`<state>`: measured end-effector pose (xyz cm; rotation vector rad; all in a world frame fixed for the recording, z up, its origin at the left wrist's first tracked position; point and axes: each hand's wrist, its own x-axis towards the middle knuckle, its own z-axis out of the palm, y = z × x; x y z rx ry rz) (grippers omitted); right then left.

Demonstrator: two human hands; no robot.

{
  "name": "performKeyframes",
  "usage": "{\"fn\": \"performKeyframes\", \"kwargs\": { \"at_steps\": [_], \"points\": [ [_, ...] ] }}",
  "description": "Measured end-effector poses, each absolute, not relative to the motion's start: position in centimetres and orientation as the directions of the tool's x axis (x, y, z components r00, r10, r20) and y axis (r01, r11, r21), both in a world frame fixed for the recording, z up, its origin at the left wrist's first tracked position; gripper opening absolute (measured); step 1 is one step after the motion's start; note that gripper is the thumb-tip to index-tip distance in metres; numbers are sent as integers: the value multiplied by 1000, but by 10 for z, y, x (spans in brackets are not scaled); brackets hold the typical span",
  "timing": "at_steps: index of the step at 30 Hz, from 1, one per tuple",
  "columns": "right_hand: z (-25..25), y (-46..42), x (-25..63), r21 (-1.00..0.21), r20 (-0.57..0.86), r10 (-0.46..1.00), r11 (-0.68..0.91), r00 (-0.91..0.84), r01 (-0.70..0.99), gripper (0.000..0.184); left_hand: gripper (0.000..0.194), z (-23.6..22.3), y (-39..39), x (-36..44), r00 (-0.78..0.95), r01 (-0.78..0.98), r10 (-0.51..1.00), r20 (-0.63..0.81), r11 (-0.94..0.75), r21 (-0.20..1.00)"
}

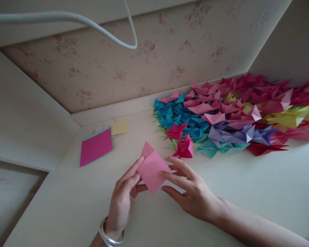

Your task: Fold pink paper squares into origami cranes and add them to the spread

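Observation:
A pink origami paper (154, 170), folded into a small diamond with a flap rising at its upper left, is held above the white table. My left hand (126, 192), with a silver bangle at the wrist, grips it by its left side, fingers closed along the edge. At the right corner, my right hand (190, 187) has one fingertip on the paper's front face, with other fingers partly behind that corner. The right thumb stays a little apart, below the edge. Just beyond the hands lie two magenta folded paper pieces (184, 146).
Many folded paper pieces (226, 109) in blue, pink, purple, yellow and red cover the back right of the table (74, 206). Magenta paper sheets (96, 148) and a small yellow sheet (119, 127) lie at back left. A white cable (100, 29) hangs overhead before the floral wall.

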<state>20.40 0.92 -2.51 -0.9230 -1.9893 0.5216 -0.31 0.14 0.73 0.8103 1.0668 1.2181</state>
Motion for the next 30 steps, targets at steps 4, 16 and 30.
{"fn": "performKeyframes", "kwargs": {
  "at_steps": [4, 16, 30],
  "points": [
    [-25, 8, 202, -638, 561, 741, 671, -369, 379, 42, 42, 6, 0, -1, -94, -162, 965, -244, 227, 960],
    [-7, 12, 202, -812, 475, 848, 526, -236, 255, 13, 18, 12, 1, 6, -132, -37, 987, -96, 92, 995],
    [-3, 15, 201, -986, 137, 980, 148, -148, 70, 17, 12, 6, -5, -1, -130, 354, 989, 75, -25, 935]
  ]
}}
